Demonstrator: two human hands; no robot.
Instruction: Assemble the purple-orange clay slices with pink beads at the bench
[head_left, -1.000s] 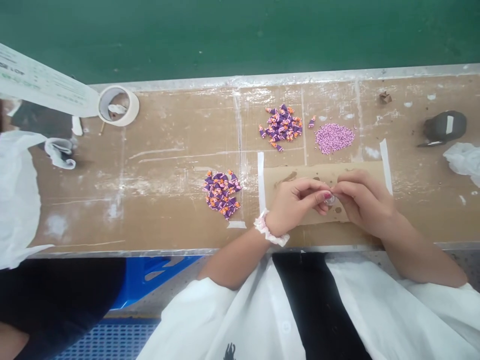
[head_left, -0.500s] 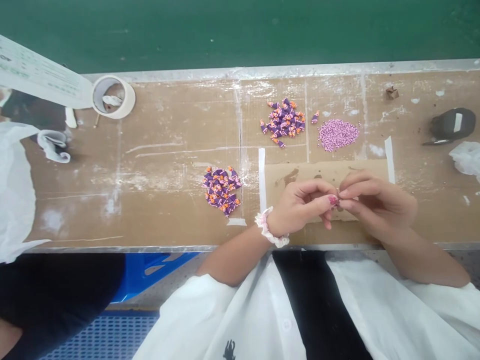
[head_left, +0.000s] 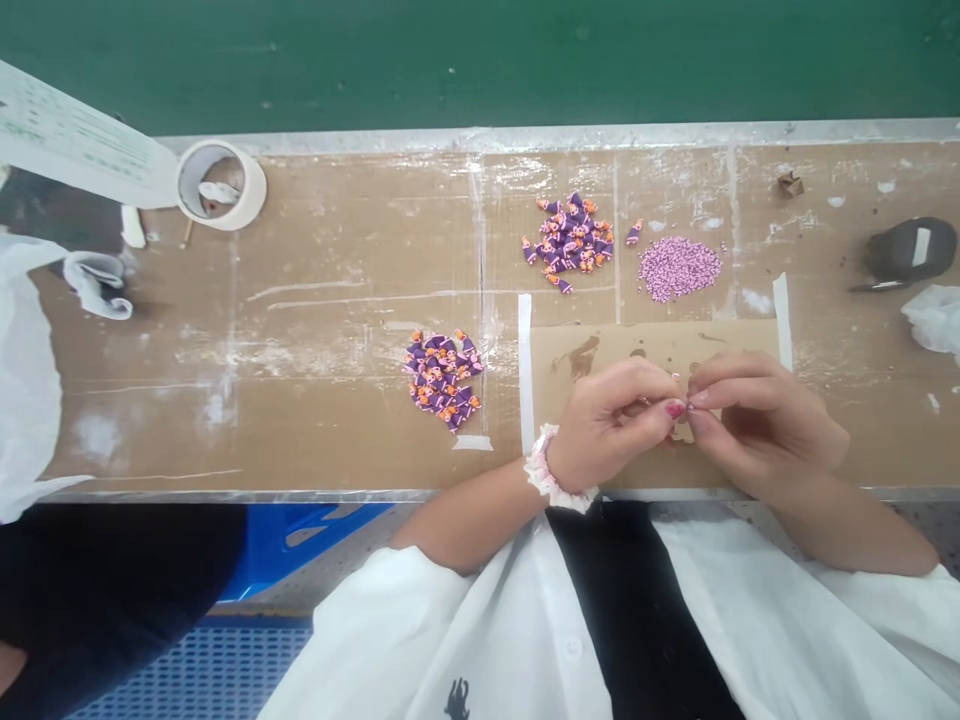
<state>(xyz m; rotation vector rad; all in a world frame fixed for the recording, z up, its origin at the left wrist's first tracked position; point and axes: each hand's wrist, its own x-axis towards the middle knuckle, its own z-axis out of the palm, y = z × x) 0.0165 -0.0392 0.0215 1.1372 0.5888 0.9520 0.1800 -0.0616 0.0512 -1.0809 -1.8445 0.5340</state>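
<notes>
Free cardboard [head_left: 352,235] between tape roll [head_left: 249,200] and far purple pile [head_left: 576,242], pink beads [head_left: 679,268] an obstacle farther right

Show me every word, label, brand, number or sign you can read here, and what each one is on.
None can be read for certain.
White panel, upper left: rows of greenish print, too blurred to read.
White shirt: a black mark, no letters I can make out.
White strip on the dark object, right: no writing visible.
</notes>
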